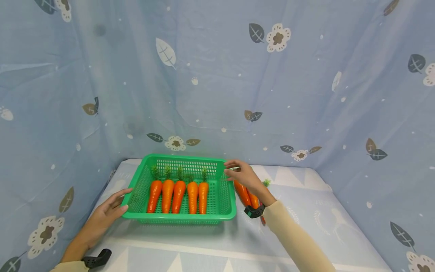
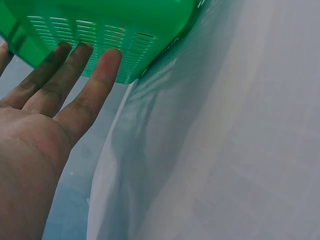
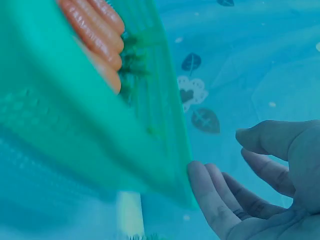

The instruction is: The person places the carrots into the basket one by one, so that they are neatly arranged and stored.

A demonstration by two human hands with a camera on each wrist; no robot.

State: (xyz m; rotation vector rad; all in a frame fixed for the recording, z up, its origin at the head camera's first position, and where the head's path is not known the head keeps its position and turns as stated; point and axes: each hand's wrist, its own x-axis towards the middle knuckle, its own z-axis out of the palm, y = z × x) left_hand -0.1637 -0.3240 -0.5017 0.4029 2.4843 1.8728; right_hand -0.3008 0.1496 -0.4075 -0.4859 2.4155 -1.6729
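A green plastic basket [image 1: 180, 216] holds several orange carrots [image 1: 192, 197] in a row, their green tops toward the back. At the basket's left rim, my left hand [image 1: 106, 213] grips with thumb and index finger over the edge. The left wrist view shows the other fingers [image 2: 87, 90] of that hand reaching along the slotted outer wall. My right hand [image 1: 242, 174] is beside the back right corner, thumb apart from the other fingers. One of its fingertips is right at the rim in the right wrist view.
More carrots [image 1: 242, 192] lie on the table right of the basket, partly hidden by the right forearm. A pale patterned cloth [image 1: 306, 219] covers the table. Blue printed curtain [image 1: 217, 75] walls stand close behind and at both sides.
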